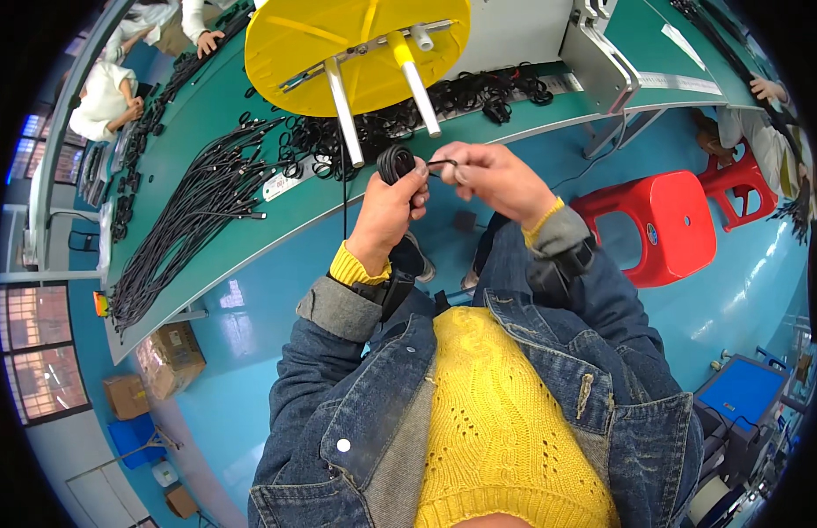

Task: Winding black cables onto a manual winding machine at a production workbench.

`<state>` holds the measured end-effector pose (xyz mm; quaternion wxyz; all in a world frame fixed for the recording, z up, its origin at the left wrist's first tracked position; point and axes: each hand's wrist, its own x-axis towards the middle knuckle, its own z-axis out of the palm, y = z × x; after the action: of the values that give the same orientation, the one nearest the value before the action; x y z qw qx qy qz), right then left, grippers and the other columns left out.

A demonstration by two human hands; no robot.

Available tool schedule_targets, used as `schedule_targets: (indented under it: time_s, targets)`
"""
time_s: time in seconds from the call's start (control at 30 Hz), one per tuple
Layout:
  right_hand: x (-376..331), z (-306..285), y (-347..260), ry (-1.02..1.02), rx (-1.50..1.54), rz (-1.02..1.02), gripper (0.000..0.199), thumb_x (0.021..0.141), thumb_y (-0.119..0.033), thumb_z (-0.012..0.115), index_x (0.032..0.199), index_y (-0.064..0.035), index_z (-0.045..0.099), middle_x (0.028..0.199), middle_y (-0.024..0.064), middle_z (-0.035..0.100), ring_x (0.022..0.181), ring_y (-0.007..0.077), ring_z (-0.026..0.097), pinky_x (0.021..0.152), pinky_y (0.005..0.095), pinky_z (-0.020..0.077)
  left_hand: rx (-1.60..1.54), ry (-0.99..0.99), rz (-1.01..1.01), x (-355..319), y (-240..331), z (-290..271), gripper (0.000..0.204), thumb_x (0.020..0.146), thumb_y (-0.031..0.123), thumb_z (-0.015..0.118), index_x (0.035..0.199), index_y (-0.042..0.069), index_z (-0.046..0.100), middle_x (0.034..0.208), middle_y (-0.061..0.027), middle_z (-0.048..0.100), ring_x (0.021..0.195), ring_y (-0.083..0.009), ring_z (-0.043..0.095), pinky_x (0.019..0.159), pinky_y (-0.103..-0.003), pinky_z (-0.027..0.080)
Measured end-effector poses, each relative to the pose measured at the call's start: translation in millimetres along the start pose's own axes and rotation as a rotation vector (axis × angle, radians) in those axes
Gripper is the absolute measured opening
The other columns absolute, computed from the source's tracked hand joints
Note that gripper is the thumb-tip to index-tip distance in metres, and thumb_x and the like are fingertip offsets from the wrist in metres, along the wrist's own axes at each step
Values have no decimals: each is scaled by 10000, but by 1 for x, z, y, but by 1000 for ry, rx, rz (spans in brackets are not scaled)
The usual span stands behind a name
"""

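Note:
My left hand (392, 208) is closed around a small coil of black cable (396, 165), just below the metal rods of a yellow disc (281, 53). Close by on the right, my right hand (496, 179) pinches a thin black strand (440, 163) that reaches toward the coil; whether it is the cable's end or a tie, I cannot tell. One rod (345, 119) ends just above my left hand, and the other (420, 97) ends above the gap between my hands. Beside my left wrist a black cable (344, 207) hangs straight down.
On the green table (307, 201) lie a long bundle of black cables (193, 198) and a row of coiled cables (505, 88). A metal bracket (602, 66) stands at its edge. Red stools (681, 231) are at right. Other people's hands (210, 42) work farther off. Cardboard boxes (171, 359) sit lower left.

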<state>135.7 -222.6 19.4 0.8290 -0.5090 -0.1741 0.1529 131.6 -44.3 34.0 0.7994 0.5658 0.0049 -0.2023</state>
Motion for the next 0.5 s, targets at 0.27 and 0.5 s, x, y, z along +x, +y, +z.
schedule_targets:
  time_s: [0.27,0.5]
  targets:
    - [-27,8,-25,70,-108,287,213,822,-80,575,1026,-21,588,712,27,603,699,113,603,570,216,477,-109,-256,-382,-26,2,0,100,832,126,555,846,29,538,660,5,457,539,-60,411,423,-187,294]
    - [-9,19,-49,-440,-969,229,252,735,-54,622,978,-41,559,721,38,609,687,117,602,560,209,464,127,-458,-598,-30,0,1,150,766,69,567,895,0,537,661,-15,455,523,-68,409,392,-196,284]
